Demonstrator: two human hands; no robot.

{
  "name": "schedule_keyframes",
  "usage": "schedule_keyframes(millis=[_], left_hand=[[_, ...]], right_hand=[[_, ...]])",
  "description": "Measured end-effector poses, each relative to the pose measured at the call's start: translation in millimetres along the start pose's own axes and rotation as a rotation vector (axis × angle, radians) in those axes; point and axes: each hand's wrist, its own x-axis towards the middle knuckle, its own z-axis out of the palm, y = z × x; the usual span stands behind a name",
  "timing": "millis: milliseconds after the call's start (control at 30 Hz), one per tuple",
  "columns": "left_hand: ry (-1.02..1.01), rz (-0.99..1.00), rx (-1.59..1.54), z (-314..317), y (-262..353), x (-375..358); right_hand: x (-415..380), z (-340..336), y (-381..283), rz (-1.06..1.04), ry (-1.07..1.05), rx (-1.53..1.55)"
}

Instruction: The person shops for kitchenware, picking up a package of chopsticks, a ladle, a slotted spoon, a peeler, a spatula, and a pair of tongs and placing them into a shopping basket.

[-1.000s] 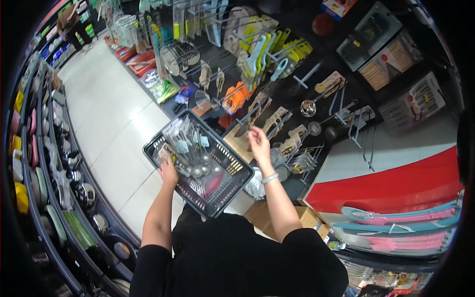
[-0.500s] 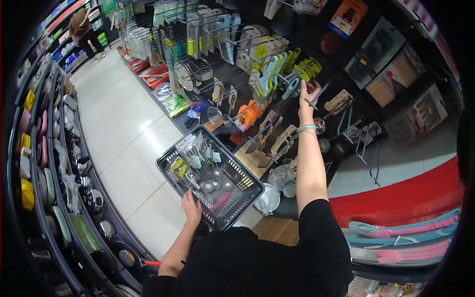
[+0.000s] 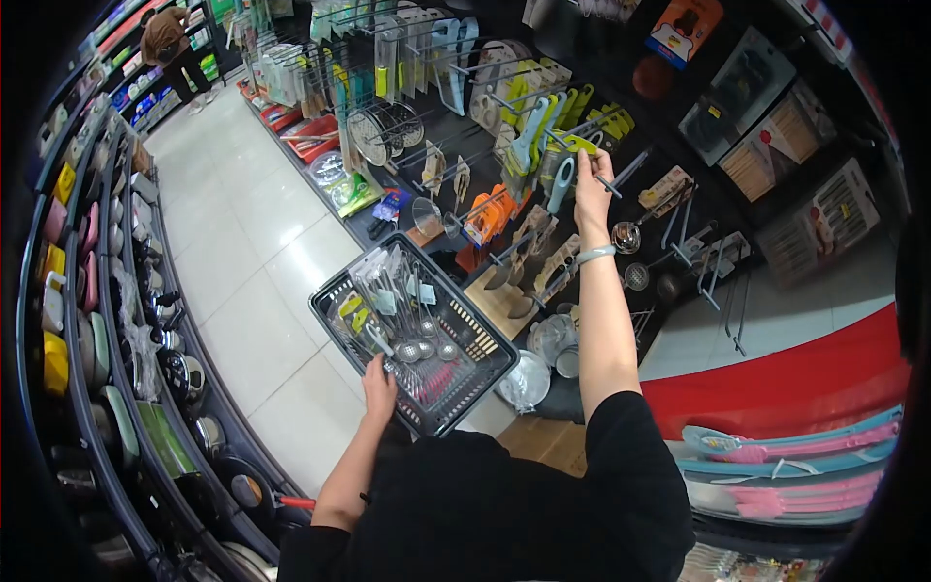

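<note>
While right fingers point(image 3: 584, 167) pinch a green utensil point(image 3: 581, 145), left fingers point(image 3: 376, 372) lie over a basket point(image 3: 478, 322) rim, grip unclear.

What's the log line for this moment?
Left hand: at basket edge | right hand: at green item | basket: metal ladles inside

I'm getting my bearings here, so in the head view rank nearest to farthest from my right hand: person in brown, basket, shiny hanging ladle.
1. Shiny ladle: on the rack, close by your right hand.
2. Basket: in front of you, by your left hand.
3. Person in brown: far down the aisle, upper left.
</note>
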Motion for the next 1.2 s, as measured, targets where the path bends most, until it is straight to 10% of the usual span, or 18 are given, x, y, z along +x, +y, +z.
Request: schedule_keyframes(millis=[500,800,1200], left_hand=[[0.193,0.315,-0.201,-72.2,154.7,70.0],[-0.210,0.228,0.093,-63.3,120.7,80.4],[-0.191,0.003,0.502,-2.6,-17.2,69.2]], right_hand=[[-142.3,69.1,-49.9,0.193,-0.604,0.027],[-275.4,65.8,48.9,0.390,-0.884,-0.032],[-276.7,-4.5,83.2,0.696,-0.287,-0.092]])
